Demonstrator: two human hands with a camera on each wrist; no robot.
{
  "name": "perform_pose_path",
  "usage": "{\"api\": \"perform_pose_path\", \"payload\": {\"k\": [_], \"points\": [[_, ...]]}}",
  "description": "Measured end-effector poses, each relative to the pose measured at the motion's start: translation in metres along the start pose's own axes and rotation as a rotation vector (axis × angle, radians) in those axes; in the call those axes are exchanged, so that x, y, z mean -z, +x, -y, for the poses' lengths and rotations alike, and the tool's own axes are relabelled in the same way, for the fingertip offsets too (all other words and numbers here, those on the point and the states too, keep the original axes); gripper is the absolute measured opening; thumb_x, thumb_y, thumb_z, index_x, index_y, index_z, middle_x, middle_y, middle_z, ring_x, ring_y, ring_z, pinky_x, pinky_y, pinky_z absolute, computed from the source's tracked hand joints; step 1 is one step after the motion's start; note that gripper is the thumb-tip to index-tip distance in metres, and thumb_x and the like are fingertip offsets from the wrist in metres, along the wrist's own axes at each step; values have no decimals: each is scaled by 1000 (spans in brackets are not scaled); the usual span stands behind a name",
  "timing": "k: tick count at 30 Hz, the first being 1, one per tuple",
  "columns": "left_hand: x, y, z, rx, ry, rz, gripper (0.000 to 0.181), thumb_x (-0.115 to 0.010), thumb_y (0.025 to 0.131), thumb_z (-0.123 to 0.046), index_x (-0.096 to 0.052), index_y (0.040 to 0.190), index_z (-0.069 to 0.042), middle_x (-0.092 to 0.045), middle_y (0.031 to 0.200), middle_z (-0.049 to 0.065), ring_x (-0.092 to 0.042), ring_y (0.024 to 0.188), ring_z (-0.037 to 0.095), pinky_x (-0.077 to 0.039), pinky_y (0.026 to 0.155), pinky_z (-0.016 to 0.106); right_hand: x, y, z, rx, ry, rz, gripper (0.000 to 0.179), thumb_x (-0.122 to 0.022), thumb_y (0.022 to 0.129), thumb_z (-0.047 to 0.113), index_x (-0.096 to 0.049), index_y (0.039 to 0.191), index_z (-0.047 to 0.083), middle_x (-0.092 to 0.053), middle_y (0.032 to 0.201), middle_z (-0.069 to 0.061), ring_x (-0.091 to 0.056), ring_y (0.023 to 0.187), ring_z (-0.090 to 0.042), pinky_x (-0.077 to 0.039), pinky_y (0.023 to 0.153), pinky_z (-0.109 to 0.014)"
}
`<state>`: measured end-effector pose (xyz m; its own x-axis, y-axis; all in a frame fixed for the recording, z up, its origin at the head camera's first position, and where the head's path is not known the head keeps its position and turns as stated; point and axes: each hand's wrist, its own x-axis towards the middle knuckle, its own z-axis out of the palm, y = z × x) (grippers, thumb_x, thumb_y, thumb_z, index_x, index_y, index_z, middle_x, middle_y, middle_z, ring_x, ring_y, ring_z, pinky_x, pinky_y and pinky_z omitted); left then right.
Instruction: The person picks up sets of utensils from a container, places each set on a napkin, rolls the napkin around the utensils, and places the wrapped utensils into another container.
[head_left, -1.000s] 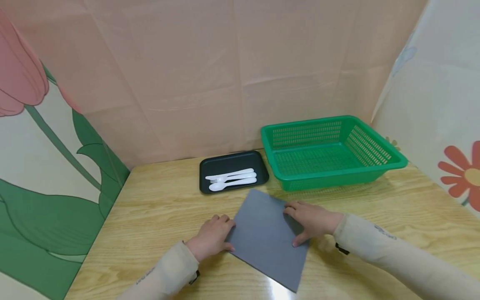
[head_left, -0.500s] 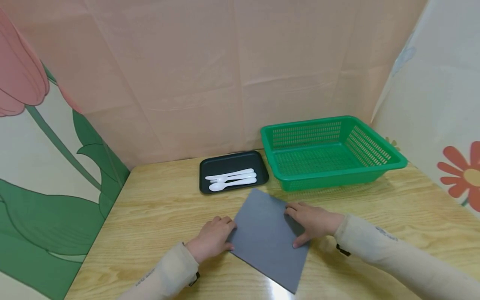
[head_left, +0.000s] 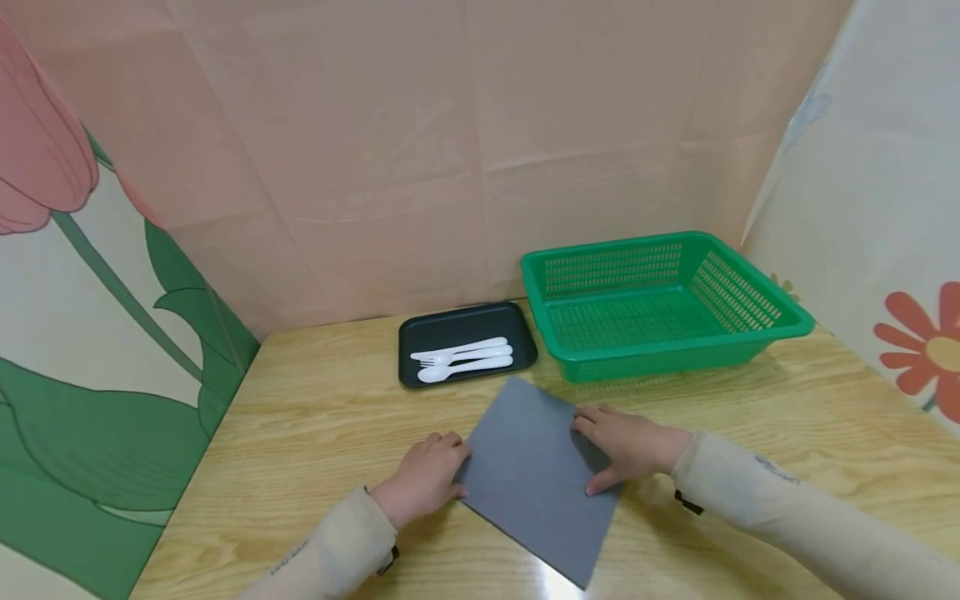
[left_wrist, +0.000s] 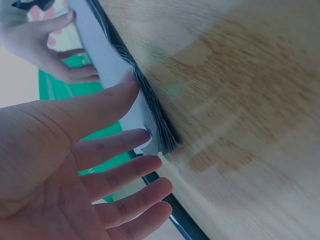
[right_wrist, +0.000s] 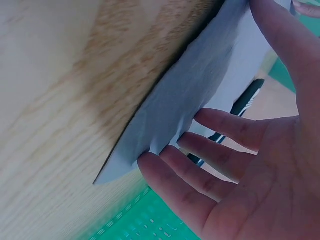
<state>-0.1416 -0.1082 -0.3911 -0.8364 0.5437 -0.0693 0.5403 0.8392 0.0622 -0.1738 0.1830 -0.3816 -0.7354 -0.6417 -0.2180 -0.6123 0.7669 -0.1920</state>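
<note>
Table (head_left: 322, 425) — grey sheet (head_left: 536, 483) between both hands (head_left: 423, 477) (head_left: 633, 442).

The left hand (head_left: 422, 481) is pointed toward two o'clock, the right hand (head_left: 632, 444) toward ten. Both thumbs (left_wrist: 105, 107) are spread.

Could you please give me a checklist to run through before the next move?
1. Left hand touching the grey sheet: ok.
2. Right hand touching its right side: ok.
3. Layers lined up: not ok, they fan out in the left wrist view.
4. Knife, fork and spoon inside the black tray: ok.
5. Sheet's far corner clear of the tray: cannot tell, they nearly meet in the head view.
6. Green basket upright: ok.
</note>
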Motion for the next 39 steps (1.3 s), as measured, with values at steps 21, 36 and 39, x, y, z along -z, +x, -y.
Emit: {"api": "perform_pose_path", "payload": {"k": [21,36,39], "points": [[0,3,1,3,3,4,44,-76,75,-31,-66,108,-4,-64,105,8,-60,89,22,-52,73,33,-1,-4,0,-10,-16,4,81,-74,71,50,-48,127,-4,-46,134,-25,-44,122,-46,-40,99,-53],[1,3,1,1,2,-6,39,-75,77,-29,-66,106,-4,-64,102,9,-61,87,23,-52,71,33,-5,-6,2,-10,-45,-48,78,-77,69,49,-52,121,-4,-51,125,-21,-51,112,-38,-47,90,-48],[1,4,1,5,2,-5,38,-74,78,-28,-67,105,-3,-64,100,9,-61,86,23,-52,71,34,-5,-6,3,-18,-43,-51,78,-77,69,49,-52,120,-4,-51,124,-21,-51,111,-37,-48,89,-48]]}}
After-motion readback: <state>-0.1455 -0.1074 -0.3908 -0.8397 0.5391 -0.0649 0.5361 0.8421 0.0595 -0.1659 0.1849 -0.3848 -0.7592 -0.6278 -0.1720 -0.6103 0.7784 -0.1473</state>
